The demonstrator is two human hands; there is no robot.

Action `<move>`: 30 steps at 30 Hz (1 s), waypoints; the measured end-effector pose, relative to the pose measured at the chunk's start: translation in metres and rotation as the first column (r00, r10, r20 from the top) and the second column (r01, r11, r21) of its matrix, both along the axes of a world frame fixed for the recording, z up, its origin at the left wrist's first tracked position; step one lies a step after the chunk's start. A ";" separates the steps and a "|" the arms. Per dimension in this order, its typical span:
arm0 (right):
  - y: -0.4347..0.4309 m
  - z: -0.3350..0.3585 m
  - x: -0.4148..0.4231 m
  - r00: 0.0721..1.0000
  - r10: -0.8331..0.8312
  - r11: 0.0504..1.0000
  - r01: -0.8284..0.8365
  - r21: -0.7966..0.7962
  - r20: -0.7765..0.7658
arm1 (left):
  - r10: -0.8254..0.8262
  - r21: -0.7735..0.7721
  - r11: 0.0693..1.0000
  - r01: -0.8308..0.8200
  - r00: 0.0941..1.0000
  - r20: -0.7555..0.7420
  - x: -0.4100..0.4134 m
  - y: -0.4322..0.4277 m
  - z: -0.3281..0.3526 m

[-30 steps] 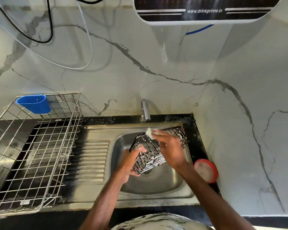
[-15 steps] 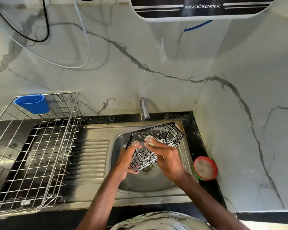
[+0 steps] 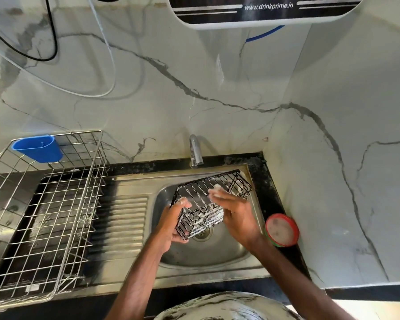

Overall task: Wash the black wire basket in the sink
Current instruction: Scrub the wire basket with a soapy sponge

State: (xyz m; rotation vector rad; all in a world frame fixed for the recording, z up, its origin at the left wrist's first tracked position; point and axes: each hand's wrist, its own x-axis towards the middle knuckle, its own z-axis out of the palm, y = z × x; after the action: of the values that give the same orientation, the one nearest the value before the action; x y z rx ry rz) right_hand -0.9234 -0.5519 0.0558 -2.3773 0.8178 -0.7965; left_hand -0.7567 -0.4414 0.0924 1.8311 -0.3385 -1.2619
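Note:
The black wire basket (image 3: 201, 192) is tilted above the steel sink (image 3: 217, 262), its wires streaked with white foam. My left hand (image 3: 171, 222) grips its lower left corner, thumb on top and fingers underneath. My right hand (image 3: 238, 215) lies across the basket's near side and pinches a small white foamy scrub pad (image 3: 217, 187) at the fingertips, against the wires. The basket's lower right part is hidden behind my right hand.
The tap (image 3: 195, 151) stands behind the sink, with no water seen running. A red-rimmed round dish (image 3: 282, 229) of white soap sits on the black counter to the right. A steel dish rack (image 3: 44, 215) with a blue cup (image 3: 38, 148) fills the left drainboard. Marble walls close the back and right.
My right hand has slid down from the basket's top rim onto its near side. The basket has turned a little in my left hand, which keeps its grip.

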 end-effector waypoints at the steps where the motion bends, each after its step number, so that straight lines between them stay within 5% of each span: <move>1: 0.006 0.002 0.000 0.999 0.050 0.999 -0.050 -0.019 0.014 | 0.016 0.006 1.000 -0.016 1.000 -0.004 0.001 0.000 0.002; 11: -0.024 -0.002 -0.019 0.992 -0.121 0.992 0.122 0.030 -0.027 | 0.049 -0.012 0.999 -0.049 0.998 -0.033 0.002 0.004 0.013; 24: -0.003 0.029 0.034 0.972 0.235 0.967 -0.233 -0.104 0.009 | -0.119 -0.037 0.992 0.124 0.985 0.124 -0.011 -0.001 0.025; 30: -0.075 -0.004 -0.016 0.982 -0.158 0.973 0.172 0.156 -0.100 | -0.139 -0.045 0.988 0.146 0.980 0.140 -0.008 0.001 0.024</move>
State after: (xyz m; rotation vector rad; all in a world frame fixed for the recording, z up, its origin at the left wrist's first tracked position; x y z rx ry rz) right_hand -0.9396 -0.6268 0.0517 -2.2318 1.0858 -0.6648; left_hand -0.7648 -0.4400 0.1164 1.8777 -0.5837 -1.2129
